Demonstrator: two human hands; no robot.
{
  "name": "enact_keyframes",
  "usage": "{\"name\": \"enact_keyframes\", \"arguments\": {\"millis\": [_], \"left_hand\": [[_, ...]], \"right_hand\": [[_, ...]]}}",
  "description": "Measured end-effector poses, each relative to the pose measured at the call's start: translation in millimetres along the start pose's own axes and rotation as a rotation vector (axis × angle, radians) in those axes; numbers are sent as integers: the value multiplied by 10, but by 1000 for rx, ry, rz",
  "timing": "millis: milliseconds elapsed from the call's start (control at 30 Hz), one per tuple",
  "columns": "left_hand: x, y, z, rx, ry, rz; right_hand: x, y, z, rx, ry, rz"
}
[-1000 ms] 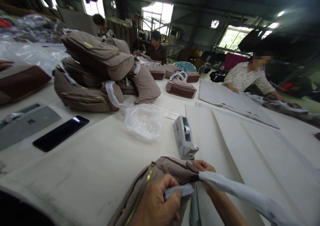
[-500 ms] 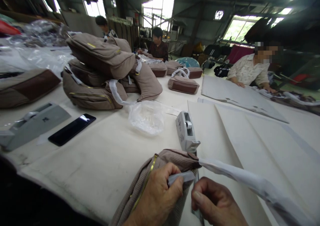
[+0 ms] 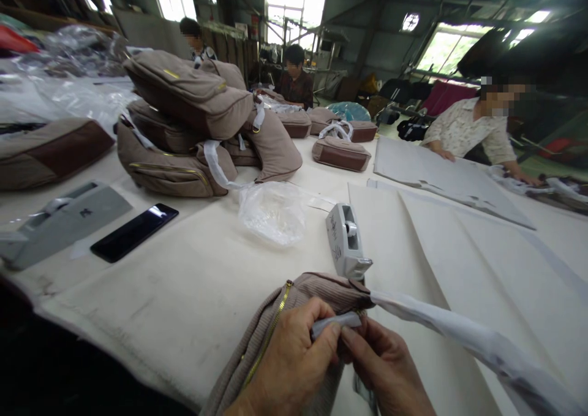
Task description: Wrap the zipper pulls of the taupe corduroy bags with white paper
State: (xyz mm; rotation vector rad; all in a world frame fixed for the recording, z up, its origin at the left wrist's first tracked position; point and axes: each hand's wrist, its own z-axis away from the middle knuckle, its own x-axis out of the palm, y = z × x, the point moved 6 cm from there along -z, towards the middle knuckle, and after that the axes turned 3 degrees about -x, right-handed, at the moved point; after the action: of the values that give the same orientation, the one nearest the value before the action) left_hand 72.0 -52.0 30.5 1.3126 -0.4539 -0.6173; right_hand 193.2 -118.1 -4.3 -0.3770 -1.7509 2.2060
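Observation:
A taupe ribbed bag (image 3: 271,336) with a gold zipper leans at the table's near edge. My left hand (image 3: 294,348) lies over its upper side, thumb and forefinger closed on a small strip in white wrapping (image 3: 337,323). My right hand (image 3: 386,355) is closed at the strip's right end, its thumb tip against my left thumb; its other fingers are partly hidden behind. From the bag's top corner a strap wrapped in white (image 3: 459,325) runs off to the right. Just beyond the bag stands a grey tape dispenser (image 3: 342,244).
A second tape dispenser (image 3: 68,220) and a black phone (image 3: 135,232) lie at left. Stacked taupe bags (image 3: 193,109) and a crumpled clear plastic bag (image 3: 273,214) sit beyond. White sheets (image 3: 413,269) cover the right side. A co-worker (image 3: 478,122) works across the table.
My right hand has moved up and left from below the wrapped strip to its end, and now meets my left hand. The left hand keeps its hold.

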Motion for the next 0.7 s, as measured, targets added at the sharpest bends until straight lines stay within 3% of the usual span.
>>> {"name": "enact_keyframes", "arguments": {"millis": [100,233,400,467,567,700], "left_hand": [[61,-107,11,-139,-89,275],[245,-329,68,-377,-199,632],[495,-531,128,-532,-252,767],[561,-545,139,-534,-256,770],[538,-485,139,-444,-185,731],[341,-310,145,-210,-27,397]], "right_hand": [[9,-31,29,-68,-41,50],[-30,-39,66,-127,63,96],[-121,38,39,-240,200,137],[-157,73,12,-266,215,132],[-195,126,2,-179,230,167],[-244,-11,133,-175,266,320]]}}
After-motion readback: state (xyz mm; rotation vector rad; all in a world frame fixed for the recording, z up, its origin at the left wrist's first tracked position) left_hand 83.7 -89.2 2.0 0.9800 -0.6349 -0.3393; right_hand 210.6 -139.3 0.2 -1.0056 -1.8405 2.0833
